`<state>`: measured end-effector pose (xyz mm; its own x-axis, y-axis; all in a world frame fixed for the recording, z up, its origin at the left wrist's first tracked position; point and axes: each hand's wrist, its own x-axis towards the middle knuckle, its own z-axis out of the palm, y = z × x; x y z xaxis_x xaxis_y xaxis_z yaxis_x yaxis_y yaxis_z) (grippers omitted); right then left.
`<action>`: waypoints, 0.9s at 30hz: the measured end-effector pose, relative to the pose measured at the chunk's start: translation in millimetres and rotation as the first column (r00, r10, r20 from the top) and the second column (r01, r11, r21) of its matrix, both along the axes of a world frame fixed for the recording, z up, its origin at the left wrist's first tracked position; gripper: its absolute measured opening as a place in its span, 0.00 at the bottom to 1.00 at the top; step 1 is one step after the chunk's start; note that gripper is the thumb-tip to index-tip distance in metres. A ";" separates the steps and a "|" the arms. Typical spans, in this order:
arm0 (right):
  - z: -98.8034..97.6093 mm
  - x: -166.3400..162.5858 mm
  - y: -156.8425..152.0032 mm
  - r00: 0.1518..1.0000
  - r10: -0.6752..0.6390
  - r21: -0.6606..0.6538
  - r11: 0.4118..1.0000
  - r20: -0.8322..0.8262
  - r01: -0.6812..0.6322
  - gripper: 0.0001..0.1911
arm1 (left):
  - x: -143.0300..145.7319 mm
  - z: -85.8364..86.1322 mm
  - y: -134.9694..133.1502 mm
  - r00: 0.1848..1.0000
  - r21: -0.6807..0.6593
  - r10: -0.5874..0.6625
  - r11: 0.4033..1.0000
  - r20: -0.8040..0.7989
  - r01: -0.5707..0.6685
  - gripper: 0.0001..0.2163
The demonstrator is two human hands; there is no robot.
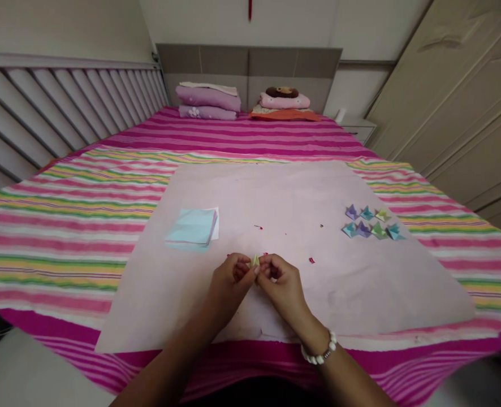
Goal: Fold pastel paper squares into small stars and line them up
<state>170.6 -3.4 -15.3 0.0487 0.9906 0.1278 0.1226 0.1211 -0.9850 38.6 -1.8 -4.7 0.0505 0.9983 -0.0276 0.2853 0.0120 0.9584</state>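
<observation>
Between my two hands is a small piece of folded yellow paper (256, 261), its pointed tip showing above the thumbs. My left hand (234, 275) pinches it from the left, and my right hand (279, 275) grips it from the right. Most of the paper is hidden by the fingers. Both hands are above a large pale sheet (250, 198) spread over the bed. To the left of them lies a stack of square papers (193, 227) with light blue on top. At the right, folded paper pieces (363, 229) in purple, blue and yellow-green sit in two rows.
Small red bits lie on the sheet, one a red scrap (312, 260) and another a thin red-and-dark piece (258, 227). Folded bedding (208, 102) and a pink pile with a plush toy (284, 100) rest by the headboard (250, 68). A railing (72, 107) stands at the left.
</observation>
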 end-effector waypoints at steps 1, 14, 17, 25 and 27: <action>0.4 -0.3 -0.2 1.000 -0.001 0.003 1.000 0.001 0.001 0.04 | -0.1 -0.8 -0.1 0.999 0.026 -0.008 1.000 -0.044 0.009 0.10; -1.1 2.2 2.0 0.982 -0.023 -0.078 0.997 -0.190 0.008 0.01 | -3.8 -1.8 1.0 0.989 0.144 -0.088 0.984 -0.120 0.105 0.08; 1.5 4.6 4.2 0.927 0.017 -0.168 0.982 -0.374 -0.086 0.03 | -6.8 6.7 1.9 0.977 -0.025 -0.168 0.985 0.135 0.172 0.10; 7.4 9.0 4.9 0.773 -0.011 -0.265 0.943 -0.634 -0.204 0.05 | -14.6 10.5 3.9 0.914 -0.127 -0.193 0.959 0.357 0.252 0.17; 8.0 9.9 4.1 0.753 0.016 -0.253 0.937 -0.658 -0.241 0.06 | -14.5 7.3 4.2 0.930 -0.124 -0.126 0.976 0.345 0.178 0.14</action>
<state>180.5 0.7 -7.3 -0.1238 0.9736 -0.1918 -0.5398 -0.2282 -0.8103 24.0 2.4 2.6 0.2339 0.9633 -0.1318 -0.0407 0.1451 0.9886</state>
